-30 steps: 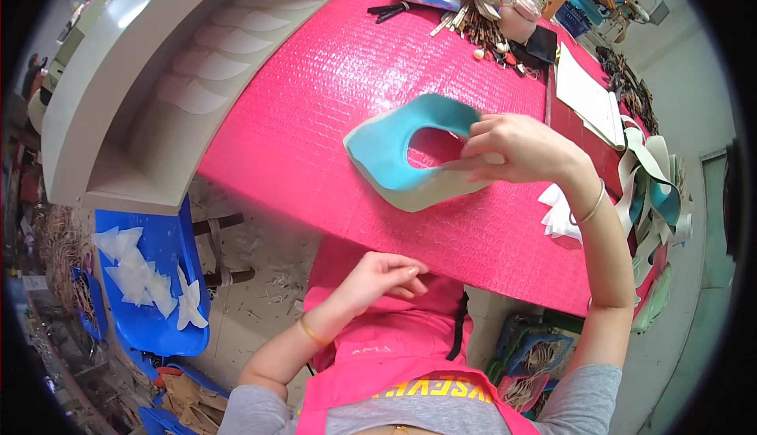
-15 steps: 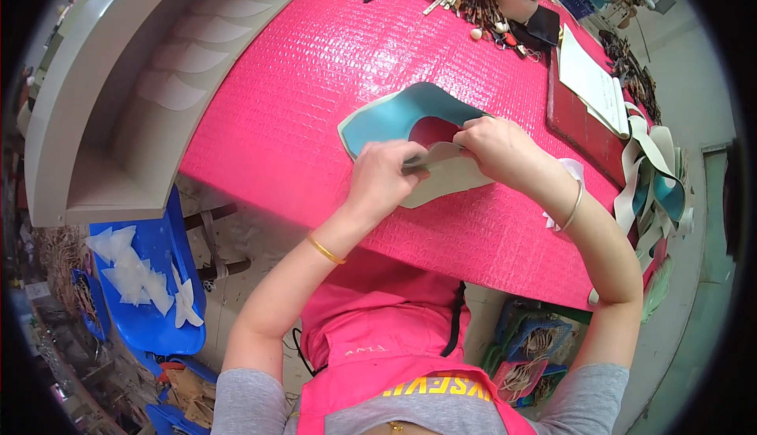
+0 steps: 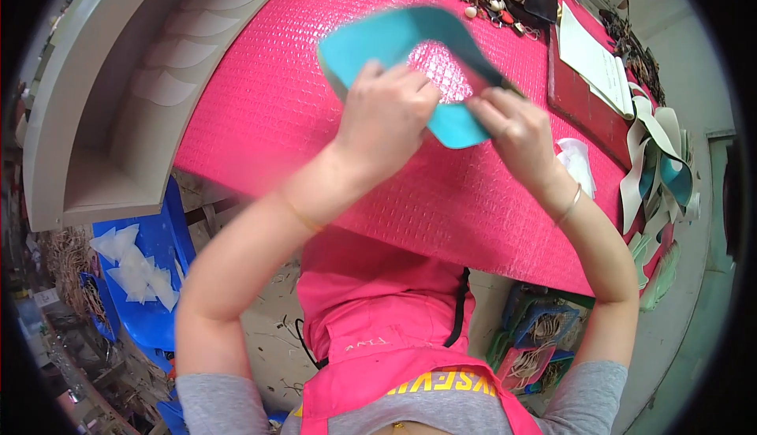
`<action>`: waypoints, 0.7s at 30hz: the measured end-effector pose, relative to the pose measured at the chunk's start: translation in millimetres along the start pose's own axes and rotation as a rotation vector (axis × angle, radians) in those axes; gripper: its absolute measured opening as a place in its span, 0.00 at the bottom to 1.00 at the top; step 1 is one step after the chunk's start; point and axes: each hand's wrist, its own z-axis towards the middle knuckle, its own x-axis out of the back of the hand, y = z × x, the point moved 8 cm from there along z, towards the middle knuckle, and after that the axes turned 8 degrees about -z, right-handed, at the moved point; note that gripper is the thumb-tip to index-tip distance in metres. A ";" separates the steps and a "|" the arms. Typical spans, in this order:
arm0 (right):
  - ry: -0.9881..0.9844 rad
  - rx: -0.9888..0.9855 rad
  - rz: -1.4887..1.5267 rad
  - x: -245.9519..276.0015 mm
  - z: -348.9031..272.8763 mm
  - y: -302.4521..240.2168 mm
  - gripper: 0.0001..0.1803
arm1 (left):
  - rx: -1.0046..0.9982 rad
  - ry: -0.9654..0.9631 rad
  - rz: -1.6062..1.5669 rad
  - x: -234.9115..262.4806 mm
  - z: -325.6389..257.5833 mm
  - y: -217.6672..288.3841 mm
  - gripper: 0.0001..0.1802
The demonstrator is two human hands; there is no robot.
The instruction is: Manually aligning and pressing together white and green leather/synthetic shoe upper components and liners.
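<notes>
A flexible teal piece (image 3: 371,37), cut and curved like a shoe upper, is held up above the pink table. It bends around an opening through which the tabletop shows. My left hand (image 3: 390,119) is closed on its near left edge, the fingers curled and a little blurred. At the near right side my right hand (image 3: 512,127) pinches the piece, thumb and fingers pressed together. A teal flap of it hangs down between my hands. Its left rim is smeared by motion, and my fingers hide parts of the near edge.
The table has a shiny pink cover (image 3: 268,80). A grey shelf (image 3: 110,190) with white cut pieces stands left, above a blue chair (image 3: 150,317) holding white scraps. At right lie a notepad (image 3: 591,60) on a red board and a heap of pale strips (image 3: 658,159).
Both hands have lifted the teal piece up and away from me and turned it. More of its teal face shows now, and the pale side seen before is mostly hidden.
</notes>
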 end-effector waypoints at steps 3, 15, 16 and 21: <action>0.277 0.019 -0.076 1.7 -6.8 -6.9 0.10 | -0.353 -0.084 0.349 -13.6 -8.9 27.9 0.02; -0.551 -0.107 0.341 -99.5 -13.9 -25.1 0.04 | 0.350 -0.044 0.028 -49.1 -80.3 -1.2 0.06; -0.662 -0.098 0.318 -106.9 -5.9 -20.1 0.07 | 0.416 0.004 -0.024 -47.1 -78.9 -8.1 0.08; -0.986 -0.089 0.410 -116.4 14.3 -13.7 0.18 | 0.731 -0.143 -0.118 -57.6 -76.4 -39.7 0.15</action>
